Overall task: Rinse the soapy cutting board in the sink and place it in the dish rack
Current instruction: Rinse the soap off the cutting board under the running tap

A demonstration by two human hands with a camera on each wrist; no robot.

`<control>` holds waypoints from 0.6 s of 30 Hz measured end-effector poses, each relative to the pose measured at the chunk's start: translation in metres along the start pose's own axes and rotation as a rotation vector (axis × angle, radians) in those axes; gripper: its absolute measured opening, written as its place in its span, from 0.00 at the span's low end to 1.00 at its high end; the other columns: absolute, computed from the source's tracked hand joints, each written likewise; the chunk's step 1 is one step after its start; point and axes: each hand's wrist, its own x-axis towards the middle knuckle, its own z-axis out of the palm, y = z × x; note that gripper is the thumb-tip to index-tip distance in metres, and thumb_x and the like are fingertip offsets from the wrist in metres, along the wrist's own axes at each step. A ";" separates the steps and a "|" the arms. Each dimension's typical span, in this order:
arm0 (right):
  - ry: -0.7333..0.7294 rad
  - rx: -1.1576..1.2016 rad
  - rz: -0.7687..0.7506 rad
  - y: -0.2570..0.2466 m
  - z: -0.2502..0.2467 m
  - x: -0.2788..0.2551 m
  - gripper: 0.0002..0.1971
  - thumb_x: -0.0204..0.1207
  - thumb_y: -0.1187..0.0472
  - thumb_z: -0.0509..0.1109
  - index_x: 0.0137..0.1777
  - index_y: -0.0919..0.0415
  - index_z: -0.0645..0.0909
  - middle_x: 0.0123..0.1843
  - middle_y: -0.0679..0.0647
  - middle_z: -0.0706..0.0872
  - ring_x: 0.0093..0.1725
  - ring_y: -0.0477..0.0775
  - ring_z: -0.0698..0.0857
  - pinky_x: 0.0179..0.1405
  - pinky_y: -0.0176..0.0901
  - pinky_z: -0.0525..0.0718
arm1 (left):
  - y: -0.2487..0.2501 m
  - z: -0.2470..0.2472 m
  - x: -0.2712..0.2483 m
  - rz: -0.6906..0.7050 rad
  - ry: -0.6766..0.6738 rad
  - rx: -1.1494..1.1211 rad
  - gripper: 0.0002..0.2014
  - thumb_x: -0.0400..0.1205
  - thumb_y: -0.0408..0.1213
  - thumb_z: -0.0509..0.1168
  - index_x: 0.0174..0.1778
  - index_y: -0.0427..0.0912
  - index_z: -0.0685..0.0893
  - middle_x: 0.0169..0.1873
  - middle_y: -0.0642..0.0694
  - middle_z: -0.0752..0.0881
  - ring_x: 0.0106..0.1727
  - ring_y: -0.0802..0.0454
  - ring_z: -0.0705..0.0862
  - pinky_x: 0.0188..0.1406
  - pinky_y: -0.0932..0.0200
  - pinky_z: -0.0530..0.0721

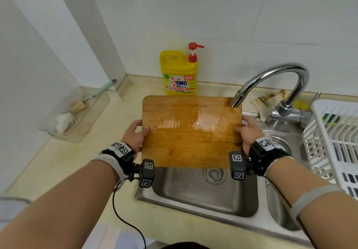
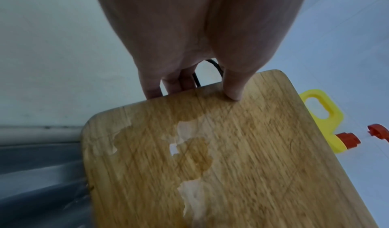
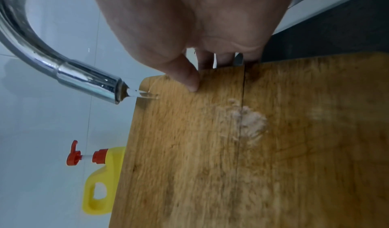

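A wet wooden cutting board [image 1: 190,132] is held tilted over the steel sink [image 1: 197,196], its far right corner under the chrome faucet spout [image 1: 237,100]. My left hand [image 1: 135,132] grips its left edge, thumb on top and fingers underneath. At the opposite edge my right hand [image 1: 247,130] grips the same way. Water runs from the faucet [image 3: 88,80] onto the cutting board [image 3: 242,148], where a small foam patch [image 3: 248,120] shows. The left wrist view shows water films on the cutting board [image 2: 210,156] below my left hand [image 2: 195,88]. The white dish rack [image 1: 333,142] stands at the right.
A yellow dish soap bottle [image 1: 179,74] with a red pump stands behind the board against the tiled wall. A clear tray [image 1: 71,115] with a brush and cloth sits at the left. A rag [image 1: 269,101] lies behind the faucet. A second basin [image 1: 280,208] is on the right.
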 end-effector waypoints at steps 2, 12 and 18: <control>-0.014 0.007 -0.011 -0.004 0.006 -0.003 0.27 0.70 0.70 0.68 0.63 0.39 0.81 0.56 0.60 0.90 0.55 0.66 0.89 0.57 0.70 0.89 | -0.001 -0.004 -0.003 0.008 0.023 0.000 0.11 0.87 0.43 0.65 0.65 0.56 0.78 0.61 0.40 0.87 0.57 0.39 0.86 0.43 0.46 0.85; -0.147 -0.009 -0.025 -0.018 0.007 0.000 0.23 0.83 0.72 0.62 0.74 0.56 0.81 0.66 0.61 0.87 0.65 0.66 0.86 0.68 0.69 0.82 | -0.003 -0.012 -0.013 -0.005 0.100 -0.022 0.14 0.85 0.45 0.68 0.67 0.55 0.80 0.60 0.40 0.89 0.59 0.36 0.88 0.57 0.30 0.87; -0.058 0.044 -0.068 -0.017 -0.018 0.006 0.19 0.79 0.71 0.65 0.66 0.55 0.87 0.62 0.58 0.91 0.63 0.63 0.88 0.66 0.68 0.84 | 0.000 0.009 -0.011 0.018 0.009 -0.091 0.13 0.87 0.37 0.66 0.66 0.54 0.82 0.59 0.39 0.89 0.59 0.36 0.88 0.53 0.36 0.89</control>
